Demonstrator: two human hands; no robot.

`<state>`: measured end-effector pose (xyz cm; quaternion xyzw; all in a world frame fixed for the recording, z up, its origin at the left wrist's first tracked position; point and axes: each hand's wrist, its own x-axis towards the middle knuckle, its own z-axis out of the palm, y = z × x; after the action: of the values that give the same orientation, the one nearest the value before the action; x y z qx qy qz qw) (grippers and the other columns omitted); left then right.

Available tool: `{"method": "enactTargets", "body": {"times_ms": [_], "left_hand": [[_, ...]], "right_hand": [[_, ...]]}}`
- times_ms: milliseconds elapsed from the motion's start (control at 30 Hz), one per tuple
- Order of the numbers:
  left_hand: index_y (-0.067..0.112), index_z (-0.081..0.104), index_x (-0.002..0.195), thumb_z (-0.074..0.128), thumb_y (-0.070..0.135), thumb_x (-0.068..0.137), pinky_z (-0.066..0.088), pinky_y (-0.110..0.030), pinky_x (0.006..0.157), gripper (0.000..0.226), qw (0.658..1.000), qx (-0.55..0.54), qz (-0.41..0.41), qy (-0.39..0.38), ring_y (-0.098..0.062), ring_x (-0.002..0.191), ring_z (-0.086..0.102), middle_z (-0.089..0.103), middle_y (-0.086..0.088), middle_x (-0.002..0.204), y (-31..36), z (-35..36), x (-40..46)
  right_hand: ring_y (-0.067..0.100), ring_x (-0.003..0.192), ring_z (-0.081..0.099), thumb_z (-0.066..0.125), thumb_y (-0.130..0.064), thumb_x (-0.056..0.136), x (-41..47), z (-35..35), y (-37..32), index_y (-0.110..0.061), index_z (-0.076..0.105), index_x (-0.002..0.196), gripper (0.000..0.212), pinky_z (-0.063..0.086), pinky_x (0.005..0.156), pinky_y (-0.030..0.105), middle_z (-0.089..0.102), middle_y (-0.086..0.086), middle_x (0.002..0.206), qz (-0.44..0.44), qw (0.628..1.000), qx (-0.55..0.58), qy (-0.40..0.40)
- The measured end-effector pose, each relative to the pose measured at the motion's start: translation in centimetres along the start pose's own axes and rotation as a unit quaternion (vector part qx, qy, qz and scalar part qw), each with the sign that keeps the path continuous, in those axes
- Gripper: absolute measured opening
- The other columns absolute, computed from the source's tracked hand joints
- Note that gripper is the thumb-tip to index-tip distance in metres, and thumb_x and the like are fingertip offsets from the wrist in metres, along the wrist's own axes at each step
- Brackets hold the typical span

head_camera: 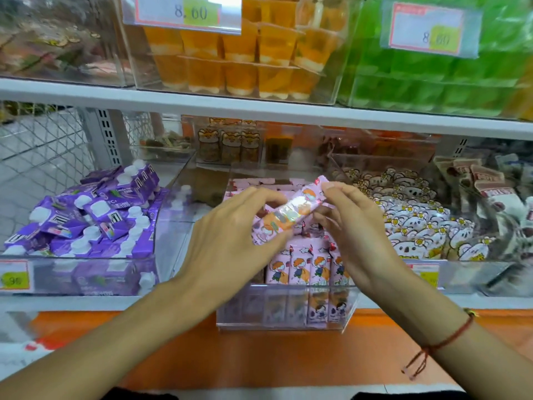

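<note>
Both hands are pinching one pink snack packet (pixel 288 213), left hand (pixel 227 238) at its lower end, right hand (pixel 356 235) at its top, above the clear bin (pixel 281 327). Turning it upright and easing it beside the standing packets (pixel 305 268) is likely going to keep the row neat.

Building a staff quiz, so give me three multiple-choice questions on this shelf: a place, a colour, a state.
1. The purple cartons lie where from the pink packet? A left; B right; C above.
2. The cups straight above the pink packet are? A blue; B orange; C black.
3. The pink packet is? A lying in a bin; B held up at both ends; C hanging from a hook.

Answers: A, they fill the neighbouring bin leftward; B, orange shows through the clear box; B, left hand and right hand each pinch an end.
</note>
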<state>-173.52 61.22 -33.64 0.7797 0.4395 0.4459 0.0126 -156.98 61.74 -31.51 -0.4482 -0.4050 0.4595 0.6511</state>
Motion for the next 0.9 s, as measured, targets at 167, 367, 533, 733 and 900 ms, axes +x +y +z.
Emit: {"method": "enactTargets", "body": {"times_ms": [167,367,533,733,900], "left_hand": [[0.045,0.055,0.101,0.067,0.051,0.08,0.052,-0.024,0.075,0.025,0.993,-0.088,-0.069,0.03,0.012,0.091,0.057,0.059,0.037,0.102,-0.4,0.1,0.0],[0.041,0.054,0.108,0.065,0.047,0.082,0.048,-0.022,0.078,0.03,0.997,-0.067,-0.044,0.007,0.002,0.101,0.056,0.058,0.027,0.111,-0.3,0.3,-0.2],[0.044,0.048,0.113,0.062,0.057,0.076,0.051,-0.029,0.072,0.042,0.995,-0.08,-0.049,-0.019,0.002,0.091,0.057,0.057,0.029,0.108,-0.3,0.6,-0.3],[0.042,0.041,0.118,0.058,0.036,0.093,0.049,-0.017,0.089,0.031,0.983,-0.163,-0.066,-0.045,0.011,0.107,0.056,0.059,0.03,0.116,-0.7,0.5,0.0],[0.043,0.046,0.115,0.064,0.043,0.086,0.043,-0.011,0.084,0.034,0.988,-0.131,-0.072,-0.043,0.011,0.106,0.051,0.056,0.032,0.113,-0.5,0.8,0.0]], "right_hand": [[0.008,0.104,0.063,0.054,-0.032,0.093,-0.4,0.0,0.2,-0.02,0.066,0.107,0.022,0.049,0.094,0.028,0.071,-0.01,0.106,0.045,0.986,0.003,-0.16],[0.01,0.087,0.07,0.063,-0.018,0.09,-1.0,0.9,0.5,-0.01,0.064,0.108,0.02,0.057,0.076,0.023,0.073,0.004,0.096,-0.003,0.993,-0.045,-0.106],[0.012,0.087,0.07,0.074,-0.017,0.078,-1.0,0.6,0.7,-0.008,0.063,0.102,0.028,0.057,0.081,0.024,0.072,0.005,0.097,-0.041,0.991,-0.091,-0.09],[0.008,0.111,0.062,0.062,-0.019,0.089,-0.6,-0.1,0.4,-0.017,0.06,0.124,0.036,0.05,0.096,0.025,0.069,-0.003,0.117,-0.057,0.978,-0.11,-0.166],[0.011,0.09,0.069,0.074,-0.018,0.08,-1.2,0.2,0.7,-0.017,0.065,0.104,0.026,0.054,0.076,0.019,0.072,0.0,0.101,-0.129,0.978,-0.143,-0.083]]}}
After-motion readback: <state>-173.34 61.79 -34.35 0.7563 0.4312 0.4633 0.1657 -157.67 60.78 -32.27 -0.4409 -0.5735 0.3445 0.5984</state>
